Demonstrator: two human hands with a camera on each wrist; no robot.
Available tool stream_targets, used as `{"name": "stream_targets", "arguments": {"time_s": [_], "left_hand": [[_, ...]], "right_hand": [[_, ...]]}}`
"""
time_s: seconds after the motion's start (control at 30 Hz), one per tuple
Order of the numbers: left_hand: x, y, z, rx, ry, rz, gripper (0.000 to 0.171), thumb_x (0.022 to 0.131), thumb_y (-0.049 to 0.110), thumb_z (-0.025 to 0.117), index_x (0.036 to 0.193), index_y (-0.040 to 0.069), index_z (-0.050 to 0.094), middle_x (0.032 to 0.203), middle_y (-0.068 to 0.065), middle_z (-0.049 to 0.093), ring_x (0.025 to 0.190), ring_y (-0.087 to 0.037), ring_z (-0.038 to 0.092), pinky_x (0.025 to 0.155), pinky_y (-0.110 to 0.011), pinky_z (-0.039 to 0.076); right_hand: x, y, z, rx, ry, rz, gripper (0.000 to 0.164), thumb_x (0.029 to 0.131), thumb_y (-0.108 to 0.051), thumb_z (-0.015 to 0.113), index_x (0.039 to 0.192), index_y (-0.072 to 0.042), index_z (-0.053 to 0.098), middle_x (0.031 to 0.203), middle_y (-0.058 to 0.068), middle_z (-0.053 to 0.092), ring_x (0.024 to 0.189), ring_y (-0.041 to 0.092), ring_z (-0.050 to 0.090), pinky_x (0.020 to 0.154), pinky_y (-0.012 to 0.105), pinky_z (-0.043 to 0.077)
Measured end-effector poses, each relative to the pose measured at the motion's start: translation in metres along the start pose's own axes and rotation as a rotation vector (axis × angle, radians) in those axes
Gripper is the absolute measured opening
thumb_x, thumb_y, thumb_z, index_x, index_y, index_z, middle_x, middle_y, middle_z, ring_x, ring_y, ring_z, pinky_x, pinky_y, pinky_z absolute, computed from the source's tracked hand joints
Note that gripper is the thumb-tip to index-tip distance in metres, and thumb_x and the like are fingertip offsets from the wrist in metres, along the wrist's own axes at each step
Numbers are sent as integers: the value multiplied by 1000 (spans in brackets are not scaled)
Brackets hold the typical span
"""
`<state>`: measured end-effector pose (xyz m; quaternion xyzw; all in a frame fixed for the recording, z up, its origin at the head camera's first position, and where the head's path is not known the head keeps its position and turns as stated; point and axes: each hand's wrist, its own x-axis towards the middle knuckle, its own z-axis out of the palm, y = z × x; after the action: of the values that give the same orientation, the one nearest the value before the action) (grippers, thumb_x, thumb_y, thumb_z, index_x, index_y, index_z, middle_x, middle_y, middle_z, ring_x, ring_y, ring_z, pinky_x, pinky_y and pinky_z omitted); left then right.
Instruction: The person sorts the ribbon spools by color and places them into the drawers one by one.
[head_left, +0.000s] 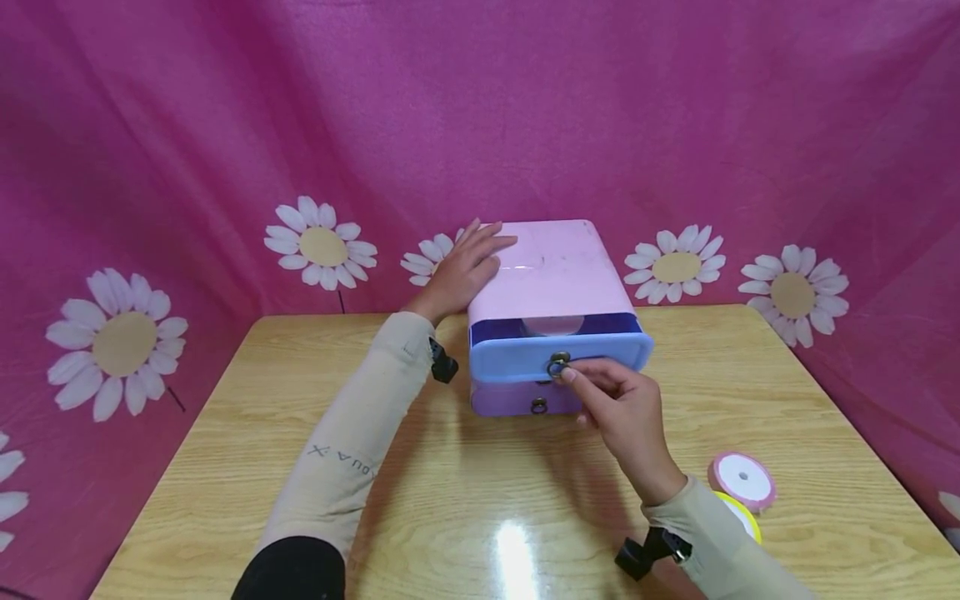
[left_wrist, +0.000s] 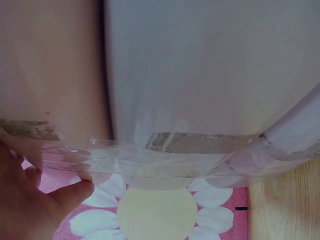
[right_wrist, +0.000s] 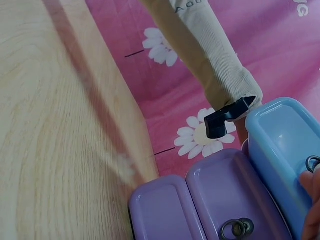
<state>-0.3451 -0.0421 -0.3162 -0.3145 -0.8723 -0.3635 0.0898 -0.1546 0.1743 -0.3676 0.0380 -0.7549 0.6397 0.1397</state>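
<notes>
A small drawer cabinet with a pink top stands on the table. Its blue top drawer is partly pulled out, and a pale pink rounded thing shows inside. My right hand pinches the metal ring pull on that drawer's front between thumb and finger. My left hand rests on the cabinet's upper left edge, fingers stretched over the top. In the left wrist view, clear tape runs along the cabinet beside that hand. Below are purple drawers, closed, with ring pulls of their own.
At the table's right lie a pink-rimmed ribbon spool and a yellow-rimmed spool, the latter partly hidden by the right sleeve. A pink curtain with daisies hangs behind the wooden table.
</notes>
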Motion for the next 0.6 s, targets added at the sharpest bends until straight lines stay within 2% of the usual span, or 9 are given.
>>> {"name": "stream_targets", "arguments": {"time_s": [0.1,0.17,0.6], "left_hand": [[1,0,-1,7,-10,4,45,99,34,38,142,25,49,158,4,27,148,-17,3,117,-51,6],[2,-1,-3,12,-21,3,45,99,34,38,143,26,48,158,5,27,148,-16,3,117,-52,6],[3,1,-8,0,-67,-56,47,97,37,41,143,31,47,158,8,25,147,-10,0,117,-51,6]], "right_hand": [[4,2,1,3,8,-1,25,86,-29,72,101,-8,73,89,9,74,50,14,53,45,24,48],[6,2,2,7,13,1,25,87,-27,72,102,-7,73,89,5,74,49,14,52,45,25,48],[18,4,7,9,25,38,28,86,-30,73,102,-7,73,90,3,74,53,12,52,49,25,52]]}}
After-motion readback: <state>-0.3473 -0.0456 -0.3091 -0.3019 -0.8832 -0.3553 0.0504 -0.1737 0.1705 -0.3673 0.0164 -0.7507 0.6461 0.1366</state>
